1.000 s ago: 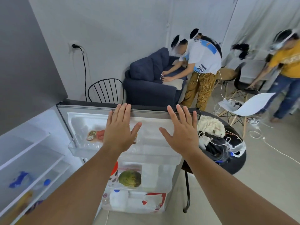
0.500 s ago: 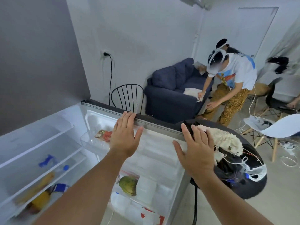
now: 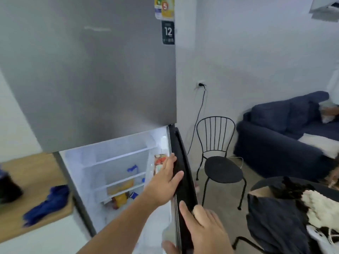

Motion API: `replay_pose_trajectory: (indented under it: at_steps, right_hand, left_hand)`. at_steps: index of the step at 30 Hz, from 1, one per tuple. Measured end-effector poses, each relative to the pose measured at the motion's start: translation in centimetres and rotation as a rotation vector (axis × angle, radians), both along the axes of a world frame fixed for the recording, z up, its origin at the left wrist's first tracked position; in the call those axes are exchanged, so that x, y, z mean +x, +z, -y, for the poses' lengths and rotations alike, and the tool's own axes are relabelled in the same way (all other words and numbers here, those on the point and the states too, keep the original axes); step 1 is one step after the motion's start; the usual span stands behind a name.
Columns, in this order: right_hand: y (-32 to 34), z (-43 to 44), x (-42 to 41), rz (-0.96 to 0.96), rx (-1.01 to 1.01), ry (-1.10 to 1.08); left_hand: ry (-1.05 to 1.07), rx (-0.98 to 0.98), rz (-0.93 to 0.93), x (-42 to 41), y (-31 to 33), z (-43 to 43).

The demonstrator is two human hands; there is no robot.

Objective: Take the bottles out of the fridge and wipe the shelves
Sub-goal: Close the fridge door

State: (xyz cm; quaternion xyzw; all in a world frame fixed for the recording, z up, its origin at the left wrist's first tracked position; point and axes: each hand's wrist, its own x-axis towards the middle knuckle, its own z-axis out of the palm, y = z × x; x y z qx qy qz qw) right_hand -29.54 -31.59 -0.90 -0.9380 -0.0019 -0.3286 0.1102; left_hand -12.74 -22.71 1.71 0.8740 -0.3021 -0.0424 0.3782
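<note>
The fridge door [image 3: 183, 180] is being gripped by both hands: left grip [image 3: 165, 182] flat against its edge, right grip [image 3: 203, 224] wrapped around it.

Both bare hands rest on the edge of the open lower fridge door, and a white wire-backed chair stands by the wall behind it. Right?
Not quite: in the head view the wire-backed chair is black. Both the left hand and right hand are on the open lower fridge door.

one camera sits on the person's head. it looks forward and a bit down, very near the open fridge [image 3: 113, 162] on the left, with the chair [image 3: 220, 162] and sofa [image 3: 286, 136] far right.
</note>
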Motion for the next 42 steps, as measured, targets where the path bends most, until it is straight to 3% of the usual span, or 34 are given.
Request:
replay_pose_trajectory:
  at_steps: [2, 7, 11, 16, 22, 30, 42]
  right_hand:
    - [-1.0, -1.2, 1.8, 0.027, 0.014, 0.200]
    - [-4.6, -2.7, 9.9, -0.069, -0.279, 0.459]
    - [-5.1, -6.7, 16.4, 0.010, -0.237, 0.568]
    - [-6.3, -14.1, 21.3, 0.048, -0.122, 0.503]
    - [-5.2, -15.7, 27.5, -0.029, -0.319, 0.464]
    - [-5.0, -18.4, 33.5, -0.047, -0.249, 0.390]
    - [-5.2, -19.4, 38.2, -0.096, -0.254, 0.415]
  left_hand:
    - [-0.025, 0.051, -0.082, -0.2, 0.6, -4.0]
    - [-0.019, 0.200, -0.193, 0.1, 2.3, -14.7]
    - [-0.044, 0.411, -0.006, -0.2, 4.5, -19.5]
    - [0.109, 0.645, 0.421, 3.1, 2.5, -23.8]
    - [0.306, 0.673, 0.657, 7.9, -1.7, -26.8]
    - [0.428, 0.648, 0.728, 15.0, -5.7, -29.7]
    - [0.528, 0.677, 0.631, 19.2, -7.6, -29.5]
